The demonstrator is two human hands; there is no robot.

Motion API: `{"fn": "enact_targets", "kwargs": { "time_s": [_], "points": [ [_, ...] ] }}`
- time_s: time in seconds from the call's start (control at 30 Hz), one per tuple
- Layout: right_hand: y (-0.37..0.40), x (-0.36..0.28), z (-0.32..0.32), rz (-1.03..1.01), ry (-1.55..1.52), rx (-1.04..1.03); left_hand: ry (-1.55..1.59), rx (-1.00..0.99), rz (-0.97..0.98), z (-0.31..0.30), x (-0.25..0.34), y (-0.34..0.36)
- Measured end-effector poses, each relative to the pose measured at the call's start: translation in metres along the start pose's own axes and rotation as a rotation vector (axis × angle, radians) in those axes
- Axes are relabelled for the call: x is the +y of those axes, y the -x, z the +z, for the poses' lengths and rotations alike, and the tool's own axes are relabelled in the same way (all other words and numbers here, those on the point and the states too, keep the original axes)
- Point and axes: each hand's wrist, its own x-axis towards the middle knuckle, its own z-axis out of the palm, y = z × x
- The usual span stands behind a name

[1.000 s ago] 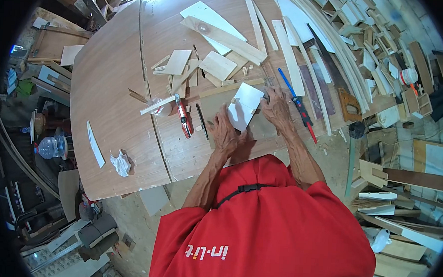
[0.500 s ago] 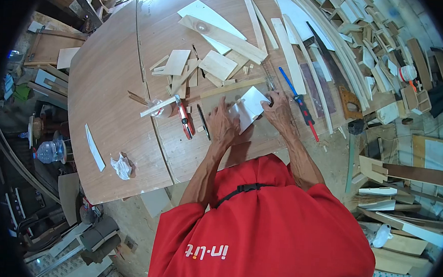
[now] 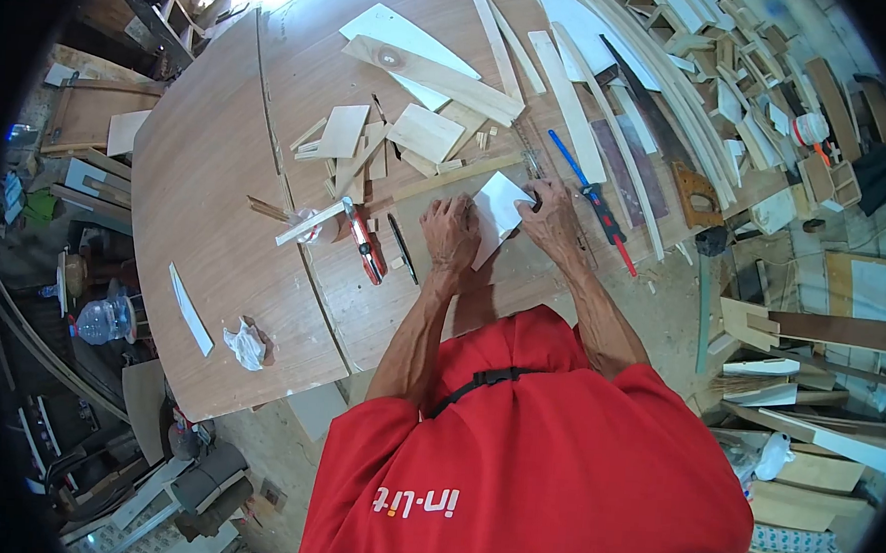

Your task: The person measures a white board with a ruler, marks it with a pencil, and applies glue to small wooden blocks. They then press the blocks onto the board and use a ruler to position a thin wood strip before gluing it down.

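In the head view, a white, flat-sided piece with an angled fold or joint [image 3: 499, 203] stands between my hands over the near part of the table. My left hand [image 3: 450, 233] is closed, its curled fingers against the piece's left side. My right hand [image 3: 552, 220] grips the right edge, with the thumb on the white face and the other fingers partly hidden behind it. Left of my left hand lie a slim black pen-like tool [image 3: 401, 247] and a red utility knife [image 3: 367, 244]. A long tool with a blue shaft and a black-and-red handle [image 3: 593, 200] lies right of my right hand.
Wooden offcuts [image 3: 425, 133] are piled beyond my hands. A small cup [image 3: 317, 228] with a light strip across it stands to the left, and crumpled white paper [image 3: 246, 346] lies nearer. A handsaw [image 3: 697, 200] and long strips [image 3: 663, 98] lie along the right side.
The white piece has turned and tilted slightly between my hands. My left fingers, blurred before, have curled and settled beside it. The view has shifted a little.
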Motion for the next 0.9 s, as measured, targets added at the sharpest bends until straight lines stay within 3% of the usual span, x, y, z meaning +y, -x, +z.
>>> {"fn": "enact_targets", "kwargs": {
  "time_s": [0.9],
  "points": [
    [0.004, -0.005, -0.003, 0.014, -0.007, 0.026, 0.043, 0.132, 0.151, 0.005, 0.000, 0.002]
  ]
}}
